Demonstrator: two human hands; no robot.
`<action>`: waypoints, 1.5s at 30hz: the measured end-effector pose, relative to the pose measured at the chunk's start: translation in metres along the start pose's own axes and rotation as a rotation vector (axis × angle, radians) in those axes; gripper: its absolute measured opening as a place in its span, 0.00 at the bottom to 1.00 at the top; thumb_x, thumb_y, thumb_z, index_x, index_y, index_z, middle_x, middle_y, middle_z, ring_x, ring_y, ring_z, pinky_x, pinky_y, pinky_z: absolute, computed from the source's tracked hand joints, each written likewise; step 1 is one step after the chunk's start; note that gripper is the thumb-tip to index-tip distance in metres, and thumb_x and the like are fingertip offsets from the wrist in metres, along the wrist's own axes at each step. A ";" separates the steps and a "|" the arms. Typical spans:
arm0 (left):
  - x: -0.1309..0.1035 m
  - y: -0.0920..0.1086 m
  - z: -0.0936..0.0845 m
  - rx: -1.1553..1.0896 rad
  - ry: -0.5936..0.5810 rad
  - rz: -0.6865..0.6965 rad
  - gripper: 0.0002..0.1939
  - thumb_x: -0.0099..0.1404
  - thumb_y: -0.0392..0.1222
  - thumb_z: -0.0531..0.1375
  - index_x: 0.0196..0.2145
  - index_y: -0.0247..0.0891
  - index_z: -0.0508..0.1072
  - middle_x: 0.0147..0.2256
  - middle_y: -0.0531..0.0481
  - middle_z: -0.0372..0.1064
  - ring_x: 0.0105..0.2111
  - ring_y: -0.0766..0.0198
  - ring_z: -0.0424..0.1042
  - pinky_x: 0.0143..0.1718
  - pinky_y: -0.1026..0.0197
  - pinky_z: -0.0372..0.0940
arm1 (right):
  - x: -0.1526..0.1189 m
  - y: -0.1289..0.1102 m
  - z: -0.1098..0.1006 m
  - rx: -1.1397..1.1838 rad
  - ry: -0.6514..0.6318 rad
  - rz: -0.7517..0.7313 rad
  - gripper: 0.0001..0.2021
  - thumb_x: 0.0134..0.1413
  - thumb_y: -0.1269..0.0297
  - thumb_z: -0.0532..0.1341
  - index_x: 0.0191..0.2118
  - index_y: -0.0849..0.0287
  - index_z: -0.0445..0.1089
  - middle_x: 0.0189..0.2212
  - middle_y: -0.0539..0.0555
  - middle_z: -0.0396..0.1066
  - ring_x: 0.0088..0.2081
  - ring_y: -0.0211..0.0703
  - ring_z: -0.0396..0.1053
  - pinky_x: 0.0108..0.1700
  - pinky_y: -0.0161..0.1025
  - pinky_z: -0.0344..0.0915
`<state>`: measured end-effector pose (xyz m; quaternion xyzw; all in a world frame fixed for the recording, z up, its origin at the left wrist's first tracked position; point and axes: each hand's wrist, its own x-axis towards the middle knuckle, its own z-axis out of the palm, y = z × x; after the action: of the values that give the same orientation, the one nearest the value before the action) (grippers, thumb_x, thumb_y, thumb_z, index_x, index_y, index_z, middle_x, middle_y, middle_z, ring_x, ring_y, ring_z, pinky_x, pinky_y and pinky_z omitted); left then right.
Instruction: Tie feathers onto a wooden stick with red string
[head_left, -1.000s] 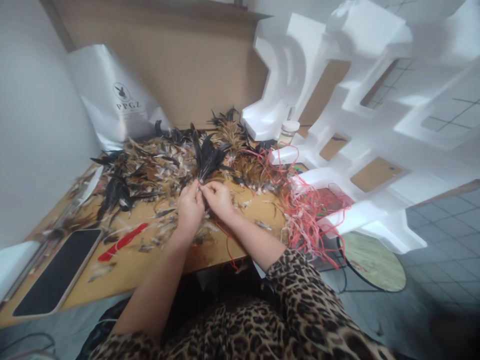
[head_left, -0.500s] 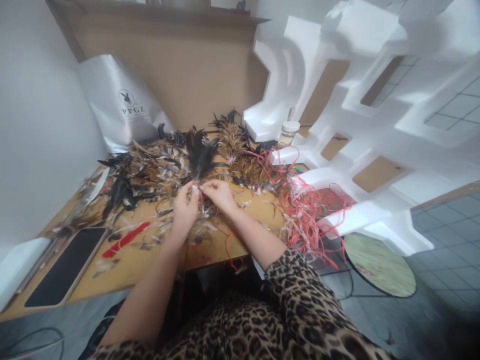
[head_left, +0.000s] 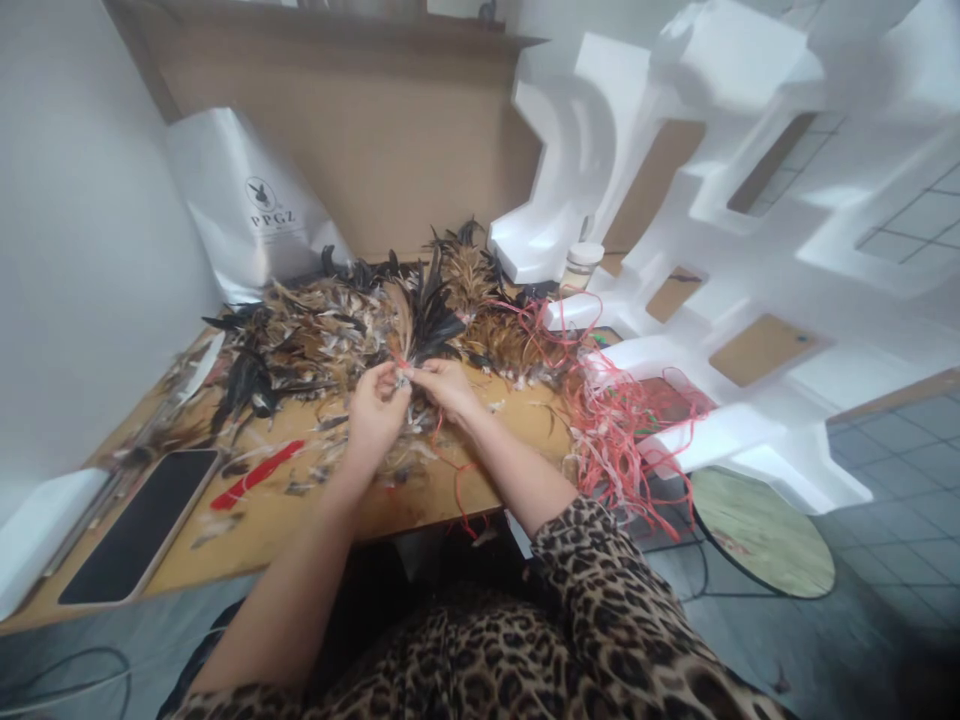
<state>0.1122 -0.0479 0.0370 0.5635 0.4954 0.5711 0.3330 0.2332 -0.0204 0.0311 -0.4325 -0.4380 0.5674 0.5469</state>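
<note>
A bundle of dark feathers point(head_left: 433, 318) fans upward between my hands, its pale quill ends low at my fingertips. My left hand point(head_left: 380, 402) is closed in a pinch around the base of the bundle. From the other side, my right hand point(head_left: 445, 386) pinches at the same base, where a strand of red string point(head_left: 402, 361) shows. Fingers hide the exact place where the string meets the quills. Right behind lies a heap of loose brown and black feathers point(head_left: 315, 330), and tied feather bunches point(head_left: 469, 280) sit farther back.
Tangled red string point(head_left: 622, 430) hangs at the table's right edge beside white foam packing point(head_left: 750, 250). A phone point(head_left: 142, 527) and a red strip point(head_left: 257, 474) lie at left. Behind stand a silver bag point(head_left: 255, 210) and a lidded jar point(head_left: 581, 265).
The feather bundle has tilted to the right and spread wider, with a brown feather now showing at its left. My right hand has turned, its fingers closer over the base.
</note>
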 end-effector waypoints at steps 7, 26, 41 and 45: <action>0.011 0.017 -0.014 -0.424 -0.324 -0.557 0.16 0.54 0.46 0.65 0.33 0.30 0.70 0.28 0.45 0.70 0.23 0.66 0.70 0.23 0.65 0.66 | 0.000 -0.005 -0.011 0.001 -0.210 0.027 0.24 0.30 0.49 0.70 0.20 0.59 0.58 0.12 0.40 0.53 0.15 0.26 0.43 0.19 0.31 0.36; 0.022 -0.014 0.002 -0.463 -0.347 -0.569 0.15 0.55 0.47 0.64 0.30 0.31 0.67 0.17 0.58 0.54 0.12 0.79 0.46 0.12 0.74 0.38 | 0.011 0.008 -0.012 -0.620 0.052 -0.149 0.11 0.48 0.60 0.58 0.23 0.62 0.68 0.18 0.46 0.60 0.23 0.32 0.54 0.26 0.31 0.50; 0.015 -0.011 0.005 -0.522 -0.205 -0.596 0.12 0.64 0.45 0.56 0.29 0.33 0.65 0.18 0.53 0.60 0.12 0.75 0.52 0.11 0.74 0.42 | 0.005 0.002 0.000 -0.267 0.104 0.007 0.19 0.31 0.51 0.69 0.21 0.63 0.67 0.16 0.44 0.60 0.21 0.29 0.53 0.25 0.31 0.50; 0.017 -0.013 -0.001 -0.725 -0.277 -0.722 0.06 0.65 0.38 0.54 0.34 0.32 0.67 0.21 0.49 0.65 0.14 0.74 0.57 0.11 0.75 0.45 | 0.004 -0.001 -0.002 -0.120 0.073 0.050 0.18 0.27 0.55 0.71 0.21 0.64 0.67 0.17 0.45 0.64 0.21 0.29 0.55 0.26 0.30 0.52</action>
<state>0.1064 -0.0286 0.0299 0.2761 0.3800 0.4748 0.7443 0.2350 -0.0161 0.0316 -0.4960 -0.4400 0.5374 0.5211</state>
